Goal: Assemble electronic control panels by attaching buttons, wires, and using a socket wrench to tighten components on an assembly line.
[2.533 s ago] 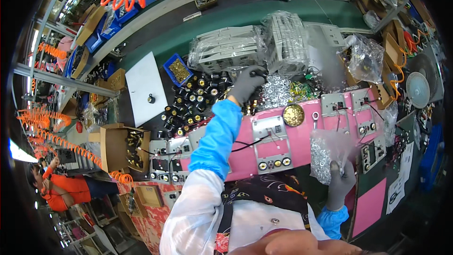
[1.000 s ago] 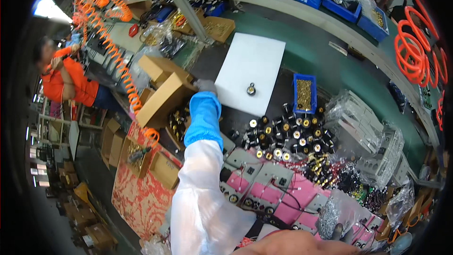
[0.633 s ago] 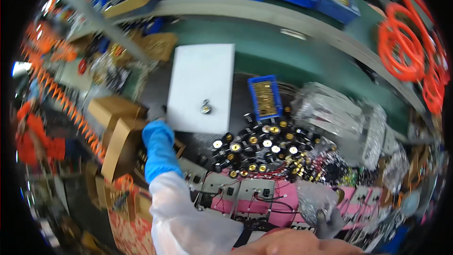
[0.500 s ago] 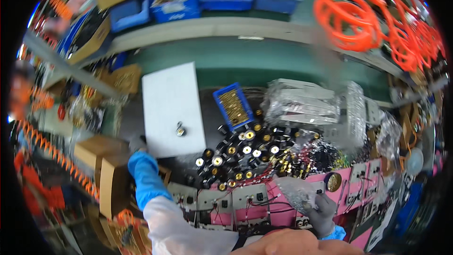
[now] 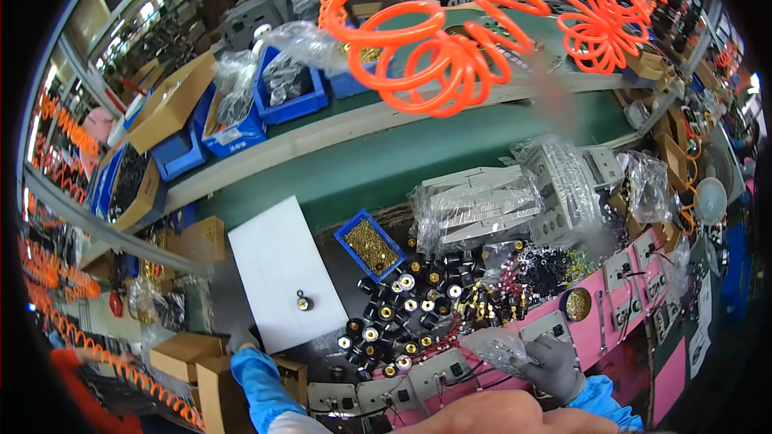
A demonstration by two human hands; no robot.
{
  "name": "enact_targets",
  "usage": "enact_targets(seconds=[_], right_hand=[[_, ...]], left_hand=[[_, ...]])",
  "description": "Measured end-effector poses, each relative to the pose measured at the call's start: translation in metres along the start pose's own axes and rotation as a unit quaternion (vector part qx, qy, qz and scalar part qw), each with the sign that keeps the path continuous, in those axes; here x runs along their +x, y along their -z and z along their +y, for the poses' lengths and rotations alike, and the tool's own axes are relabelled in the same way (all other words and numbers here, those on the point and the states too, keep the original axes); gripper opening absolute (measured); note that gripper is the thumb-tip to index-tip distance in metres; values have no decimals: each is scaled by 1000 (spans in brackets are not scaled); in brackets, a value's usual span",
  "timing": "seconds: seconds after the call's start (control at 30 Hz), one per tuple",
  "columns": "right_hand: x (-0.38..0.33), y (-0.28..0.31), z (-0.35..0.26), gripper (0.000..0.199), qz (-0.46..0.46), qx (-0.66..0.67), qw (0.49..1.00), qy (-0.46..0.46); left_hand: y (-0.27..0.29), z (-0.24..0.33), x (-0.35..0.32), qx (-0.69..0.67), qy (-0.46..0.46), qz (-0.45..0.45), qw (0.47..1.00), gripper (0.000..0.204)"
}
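Observation:
My right hand point(image 5: 555, 366), in a grey glove, is closed on a crumpled clear plastic bag point(image 5: 494, 351) above the pink-covered row of grey panels. What the bag holds is not clear. My left hand point(image 5: 242, 341), gloved in grey below a blue sleeve, is at the near left corner of a white board point(image 5: 277, 261), beside an open cardboard box point(image 5: 221, 390); its fingers are too small and hidden to read. On the board sits one small black round part with a metal face and a ring point(image 5: 303, 301). Many similar black parts point(image 5: 394, 313) with brass or white centres lie heaped right of it.
A blue bin of small brass pieces point(image 5: 370, 245) stands behind the heap. Plastic-wrapped grey metal brackets point(image 5: 482, 201) lie at the back right. A round tub point(image 5: 576, 304) rests on the pink strip. Coiled orange hoses point(image 5: 434, 56) hang over the shelf of blue bins point(image 5: 289, 96).
The whole view has tilted and shifted, showing more of the room beyond the shelf. My right hand still grips the bag; my left hand stays by the board's corner.

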State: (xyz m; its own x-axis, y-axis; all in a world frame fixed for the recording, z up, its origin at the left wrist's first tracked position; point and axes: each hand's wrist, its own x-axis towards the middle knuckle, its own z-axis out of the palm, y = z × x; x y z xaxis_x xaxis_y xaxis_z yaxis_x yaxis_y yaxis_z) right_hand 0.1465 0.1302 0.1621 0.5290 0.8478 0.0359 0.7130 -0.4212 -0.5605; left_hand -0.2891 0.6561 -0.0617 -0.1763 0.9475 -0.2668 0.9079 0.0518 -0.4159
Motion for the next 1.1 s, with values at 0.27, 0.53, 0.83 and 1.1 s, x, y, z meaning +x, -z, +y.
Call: enact_targets(seconds=[0.27,0.53,0.83,1.1], right_hand=[[8,-10,3,32,-10,4,1000,20],[14,-9,5,31,-40,14,999,27],[12,-21,-3,25,-79,44,996,-13],[19,-23,-7,25,-72,35,997,-8]], left_hand=[[-20,-6,44,51,-49,-121,990,39],[-35,-30,25,-125,-75,94,985,29],[88,83,-53,-380,-362,32,851,26],[72,116,-42,-316,-426,32,847,32]])
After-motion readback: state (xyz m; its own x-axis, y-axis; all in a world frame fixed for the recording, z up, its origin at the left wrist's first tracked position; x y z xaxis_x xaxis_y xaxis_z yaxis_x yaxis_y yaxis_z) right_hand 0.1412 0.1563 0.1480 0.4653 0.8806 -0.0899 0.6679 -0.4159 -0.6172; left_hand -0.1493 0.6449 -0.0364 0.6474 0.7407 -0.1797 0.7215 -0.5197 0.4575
